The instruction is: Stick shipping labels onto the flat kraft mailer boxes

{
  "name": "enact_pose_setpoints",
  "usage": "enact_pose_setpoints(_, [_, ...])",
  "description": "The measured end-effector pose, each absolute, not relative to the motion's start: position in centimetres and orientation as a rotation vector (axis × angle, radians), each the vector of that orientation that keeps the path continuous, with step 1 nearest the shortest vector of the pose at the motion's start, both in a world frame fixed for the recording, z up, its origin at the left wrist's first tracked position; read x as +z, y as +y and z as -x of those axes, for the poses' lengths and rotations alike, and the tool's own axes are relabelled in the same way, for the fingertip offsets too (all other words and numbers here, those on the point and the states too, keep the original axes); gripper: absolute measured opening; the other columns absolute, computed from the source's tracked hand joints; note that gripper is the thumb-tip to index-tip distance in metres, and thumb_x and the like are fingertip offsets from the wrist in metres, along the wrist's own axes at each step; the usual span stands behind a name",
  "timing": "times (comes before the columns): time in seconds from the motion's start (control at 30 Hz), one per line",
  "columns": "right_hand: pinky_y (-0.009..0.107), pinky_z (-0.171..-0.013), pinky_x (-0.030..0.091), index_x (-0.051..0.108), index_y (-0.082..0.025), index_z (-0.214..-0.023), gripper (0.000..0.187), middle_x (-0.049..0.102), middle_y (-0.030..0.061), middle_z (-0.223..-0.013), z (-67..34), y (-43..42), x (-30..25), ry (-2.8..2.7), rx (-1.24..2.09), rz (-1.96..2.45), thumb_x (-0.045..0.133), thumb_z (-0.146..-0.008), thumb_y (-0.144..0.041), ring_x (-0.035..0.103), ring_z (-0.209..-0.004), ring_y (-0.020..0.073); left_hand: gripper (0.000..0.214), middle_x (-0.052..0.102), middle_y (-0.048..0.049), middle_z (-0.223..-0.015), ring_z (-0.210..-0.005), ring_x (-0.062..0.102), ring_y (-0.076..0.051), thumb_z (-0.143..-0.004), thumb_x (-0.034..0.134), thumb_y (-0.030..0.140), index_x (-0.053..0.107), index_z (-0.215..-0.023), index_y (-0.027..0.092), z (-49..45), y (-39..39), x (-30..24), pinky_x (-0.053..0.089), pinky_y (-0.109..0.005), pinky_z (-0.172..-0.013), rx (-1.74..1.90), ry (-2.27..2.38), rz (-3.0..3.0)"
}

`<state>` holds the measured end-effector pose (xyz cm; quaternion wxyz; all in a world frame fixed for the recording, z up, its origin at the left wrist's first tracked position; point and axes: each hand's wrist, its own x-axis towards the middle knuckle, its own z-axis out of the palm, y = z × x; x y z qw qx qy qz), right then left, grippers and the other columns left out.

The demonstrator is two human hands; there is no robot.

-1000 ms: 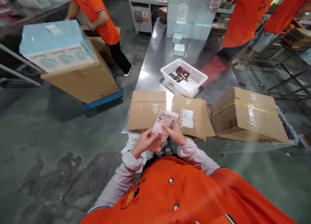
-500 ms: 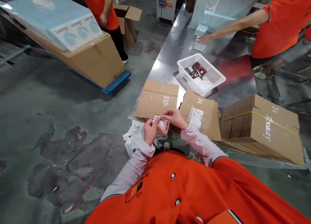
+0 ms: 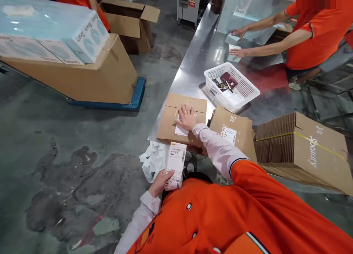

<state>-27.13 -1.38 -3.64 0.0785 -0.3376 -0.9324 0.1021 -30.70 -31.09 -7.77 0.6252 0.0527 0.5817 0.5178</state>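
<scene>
At the near left corner of the bench [image 3: 187,68], straight down onto the folded carton [image 3: 168,123] with the right hand [image 3: 186,118]! Laid flat there, fingers spread wide, pressing over a white label [image 3: 181,131], visible only in part below the palm. Half a second ago, working with both hands close together over the printed sheets [image 3: 176,160]; now split apart, gripping those with the left hand [image 3: 160,183] alone, just short of the bench edge, pinching the lower half between thumb and fingers, printed face up. Quite a switch: from a bare carton top to a labelled one, so by the look of it past peeling and into pressing down. Hard to tell, beneath that palm, whether stuck flat at every corner. Just beside, on the second carton [image 3: 242,134], showing another label [image 3: 230,135] too. Farther back on the bench, past both cartons, in with the white basket [image 3: 245,94], apparently untouched.
</scene>
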Motion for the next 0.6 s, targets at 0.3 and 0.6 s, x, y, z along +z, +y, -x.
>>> enact_pose_setpoints(0.3, [0.045,-0.121,0.015,0.05,-0.02,-0.139,0.048,0.043,0.0088,-0.149,15.3,-8.3,-3.4,-2.94,0.581,0.601,0.033,-0.098,-0.039,0.029,-0.144,0.0205,0.043,0.073,-0.0155,-0.098,-0.097,0.067,-0.032,-0.079,0.059,0.049,0.071,-0.096,0.011,38.6,-19.3,-1.8,0.052,-0.042,-0.088,1.29,1.873,-0.622])
enact_pose_setpoints(0.6, [0.057,-0.118,0.005,0.035,-0.002,-0.146,0.068,0.021,0.0225,-0.156,11.6,-4.0,-3.9,-2.467,0.365,1.817,0.029,-0.097,-0.05,0.013,-0.148,0.0332,0.046,0.032,-0.0215,-0.153,-0.143,0.024,-0.038,-0.093,0.04,0.033,0.065,-0.12,0.006,39.3,-10.3,-3.0,0.019,-0.057,-0.115,0.684,2.475,-1.124])
